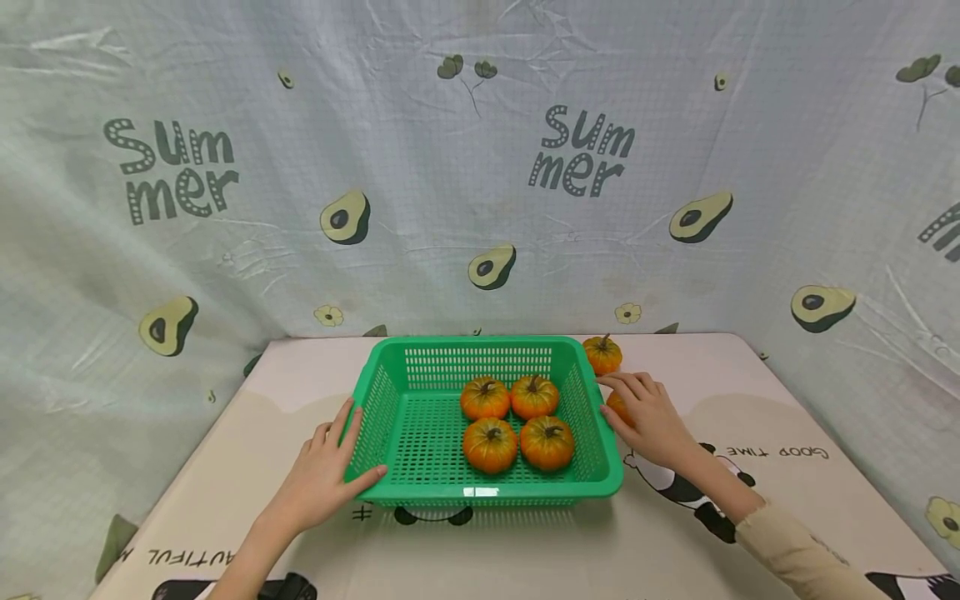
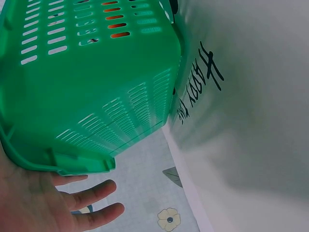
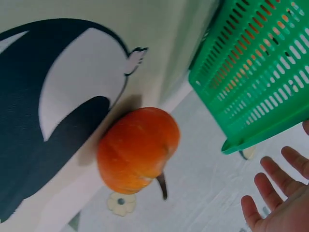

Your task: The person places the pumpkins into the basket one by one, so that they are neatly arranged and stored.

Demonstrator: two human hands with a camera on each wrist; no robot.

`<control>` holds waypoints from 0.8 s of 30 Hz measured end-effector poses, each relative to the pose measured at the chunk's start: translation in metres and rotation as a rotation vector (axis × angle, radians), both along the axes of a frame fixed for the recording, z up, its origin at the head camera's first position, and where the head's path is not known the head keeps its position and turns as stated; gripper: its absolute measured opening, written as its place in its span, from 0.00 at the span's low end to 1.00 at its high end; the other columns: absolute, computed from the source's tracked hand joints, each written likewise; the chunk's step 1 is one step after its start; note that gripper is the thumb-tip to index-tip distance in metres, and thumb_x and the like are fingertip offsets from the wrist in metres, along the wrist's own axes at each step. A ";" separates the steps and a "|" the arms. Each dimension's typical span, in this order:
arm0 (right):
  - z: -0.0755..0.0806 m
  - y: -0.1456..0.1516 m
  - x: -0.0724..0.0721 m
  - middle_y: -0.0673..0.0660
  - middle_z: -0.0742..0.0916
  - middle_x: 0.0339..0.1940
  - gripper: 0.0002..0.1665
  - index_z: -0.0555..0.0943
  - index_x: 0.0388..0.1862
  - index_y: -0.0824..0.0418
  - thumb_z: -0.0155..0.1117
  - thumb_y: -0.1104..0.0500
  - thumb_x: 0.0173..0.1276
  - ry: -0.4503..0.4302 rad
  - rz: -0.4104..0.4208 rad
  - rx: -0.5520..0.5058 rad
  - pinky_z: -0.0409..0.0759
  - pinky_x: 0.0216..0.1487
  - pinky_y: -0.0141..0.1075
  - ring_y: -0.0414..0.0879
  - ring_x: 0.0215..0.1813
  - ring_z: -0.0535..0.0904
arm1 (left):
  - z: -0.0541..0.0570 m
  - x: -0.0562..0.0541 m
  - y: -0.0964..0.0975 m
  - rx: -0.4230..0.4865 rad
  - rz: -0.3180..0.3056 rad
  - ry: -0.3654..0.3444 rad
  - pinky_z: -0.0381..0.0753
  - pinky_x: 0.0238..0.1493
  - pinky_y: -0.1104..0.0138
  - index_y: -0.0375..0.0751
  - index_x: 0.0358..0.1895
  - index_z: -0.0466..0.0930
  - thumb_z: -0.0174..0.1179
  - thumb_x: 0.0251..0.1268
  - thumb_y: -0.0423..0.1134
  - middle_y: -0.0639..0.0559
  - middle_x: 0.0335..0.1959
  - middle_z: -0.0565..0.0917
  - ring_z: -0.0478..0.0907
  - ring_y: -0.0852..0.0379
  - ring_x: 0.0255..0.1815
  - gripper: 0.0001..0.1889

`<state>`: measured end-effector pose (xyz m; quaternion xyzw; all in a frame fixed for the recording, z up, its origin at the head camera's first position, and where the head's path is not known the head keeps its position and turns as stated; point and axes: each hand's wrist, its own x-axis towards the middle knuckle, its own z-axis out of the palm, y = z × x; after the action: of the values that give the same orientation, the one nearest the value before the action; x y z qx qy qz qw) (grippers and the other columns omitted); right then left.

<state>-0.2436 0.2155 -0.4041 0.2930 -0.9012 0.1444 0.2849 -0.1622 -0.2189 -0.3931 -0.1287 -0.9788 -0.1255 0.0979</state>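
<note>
A green plastic basket (image 1: 408, 492) stands on the table with several small orange pumpkins (image 1: 491, 446) in its right half. My left hand (image 1: 322, 471) rests at the basket's left front corner, thumb over the rim. In the left wrist view its fingers (image 2: 99, 193) stretch out straight past the rim. At the right rim lies my right hand (image 1: 648, 417), fingertips right at the edge; the right wrist view shows its fingers (image 3: 273, 191) spread and fairly straight. Partly hidden beneath that hand is a pumpkin (image 1: 619, 407) outside the basket.
Another pumpkin (image 1: 602, 356) sits by the basket's back right corner. The pale tabletop (image 1: 525, 554) carries printed words and panda pictures. A hanging cloth (image 1: 420, 167) with avocado prints closes off the back and both sides.
</note>
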 end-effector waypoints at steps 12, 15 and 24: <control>-0.014 0.019 -0.009 0.61 0.75 0.52 0.26 0.73 0.52 0.64 0.64 0.58 0.54 0.019 -0.098 -0.008 0.65 0.40 0.49 0.55 0.48 0.67 | 0.001 0.001 0.001 0.003 0.000 0.002 0.64 0.48 0.43 0.31 0.68 0.50 0.54 0.55 0.58 0.36 0.70 0.48 0.60 0.36 0.59 0.45; -0.017 0.024 -0.012 0.63 0.74 0.53 0.28 0.72 0.53 0.65 0.65 0.57 0.53 0.001 -0.134 -0.013 0.64 0.41 0.51 0.57 0.48 0.66 | 0.001 0.001 0.001 0.004 -0.002 0.003 0.64 0.49 0.43 0.31 0.68 0.50 0.54 0.55 0.58 0.36 0.70 0.48 0.60 0.36 0.59 0.45; -0.023 0.038 -0.021 0.66 0.69 0.58 0.35 0.67 0.58 0.65 0.66 0.53 0.53 -0.107 -0.213 0.008 0.62 0.45 0.55 0.61 0.53 0.64 | 0.001 0.000 0.000 0.010 -0.004 -0.009 0.63 0.49 0.43 0.30 0.68 0.49 0.53 0.55 0.59 0.36 0.70 0.47 0.59 0.36 0.60 0.45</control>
<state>-0.2641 0.2536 -0.4275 0.1887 -0.9416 0.1253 0.2490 -0.1619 -0.2189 -0.3924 -0.1297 -0.9784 -0.1312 0.0937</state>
